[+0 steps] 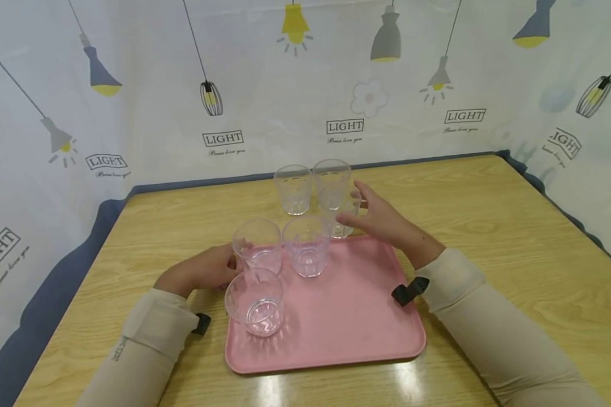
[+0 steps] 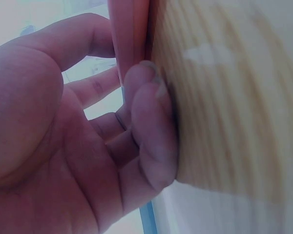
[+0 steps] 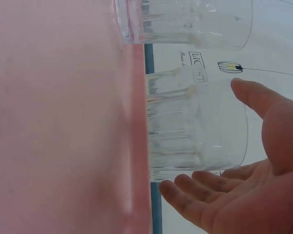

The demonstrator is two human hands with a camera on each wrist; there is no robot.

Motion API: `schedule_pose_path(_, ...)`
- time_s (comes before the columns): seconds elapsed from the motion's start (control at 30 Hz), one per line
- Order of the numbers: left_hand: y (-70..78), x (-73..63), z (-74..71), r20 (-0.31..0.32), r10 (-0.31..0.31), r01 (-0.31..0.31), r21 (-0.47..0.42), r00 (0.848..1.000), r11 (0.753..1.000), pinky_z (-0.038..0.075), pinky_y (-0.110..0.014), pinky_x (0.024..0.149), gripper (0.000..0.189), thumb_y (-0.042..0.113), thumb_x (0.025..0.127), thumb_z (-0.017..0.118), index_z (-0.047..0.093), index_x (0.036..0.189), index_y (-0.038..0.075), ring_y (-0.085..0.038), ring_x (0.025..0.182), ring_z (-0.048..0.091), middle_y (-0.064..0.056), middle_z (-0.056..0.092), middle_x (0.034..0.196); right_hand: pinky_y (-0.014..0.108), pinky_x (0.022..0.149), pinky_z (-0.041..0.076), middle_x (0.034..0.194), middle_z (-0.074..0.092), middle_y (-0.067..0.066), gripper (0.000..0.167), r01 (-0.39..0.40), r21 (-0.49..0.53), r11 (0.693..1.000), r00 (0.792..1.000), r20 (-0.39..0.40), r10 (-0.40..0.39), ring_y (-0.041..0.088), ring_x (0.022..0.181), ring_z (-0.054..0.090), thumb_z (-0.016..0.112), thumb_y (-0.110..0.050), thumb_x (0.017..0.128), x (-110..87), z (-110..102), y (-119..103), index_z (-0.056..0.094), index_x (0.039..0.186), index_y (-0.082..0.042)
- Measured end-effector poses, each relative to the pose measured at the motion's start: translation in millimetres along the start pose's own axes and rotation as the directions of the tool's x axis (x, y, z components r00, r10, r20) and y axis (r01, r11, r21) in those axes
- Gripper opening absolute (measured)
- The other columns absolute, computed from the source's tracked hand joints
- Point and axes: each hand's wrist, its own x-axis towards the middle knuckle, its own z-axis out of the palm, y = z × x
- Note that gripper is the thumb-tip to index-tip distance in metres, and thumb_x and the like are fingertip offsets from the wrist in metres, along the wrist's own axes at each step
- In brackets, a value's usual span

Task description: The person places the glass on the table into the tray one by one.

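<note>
My left hand is at the left edge of a pink tray. In the left wrist view its thumb and curled fingers grip the tray rim. Three clear plastic cups stand on the tray: a front-left cup, a back-left cup and a middle cup. My right hand is spread beside another clear cup just behind the tray. The right wrist view has thumb and fingers on either side of this cup, not closed on it; contact is unclear.
Two more clear cups, a left one and a right one, stand upright side by side on the wooden table behind the tray. A white cloth printed with lamps hangs past the table's back edge.
</note>
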Motion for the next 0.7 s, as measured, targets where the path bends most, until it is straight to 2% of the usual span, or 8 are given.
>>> schedule_pose_path(0.37,-3.1,1.7,0.7,-0.005,0.007,-0.007,0.019,1.0,1.0,0.045,-0.03,0.055,0.058,0.017,0.099,0.057,0.035,0.152,0.008,-0.016,0.057,0.053,-0.006,0.056,0.073,0.058,0.117,0.029,0.162,0.029,0.014,0.104,0.005,0.021,1.0,1.0,0.008,-0.005,0.039,0.148,0.029,0.072,-0.045,0.09,1.3,3.3,3.5,0.003,0.162,-0.015)
schedule_pose_path(0.7,-4.0,2.3,0.0,-0.011,0.011,-0.011,0.034,1.0,0.999,0.046,-0.031,0.056,0.059,0.015,0.099,0.055,0.033,0.153,0.008,-0.016,0.057,0.054,-0.008,0.057,0.076,0.06,0.116,0.029,0.158,0.035,0.016,0.093,0.008,0.052,0.999,1.0,-0.027,-0.007,0.041,0.145,0.031,0.075,-0.041,0.089,3.1,6.0,4.0,0.018,0.157,-0.014)
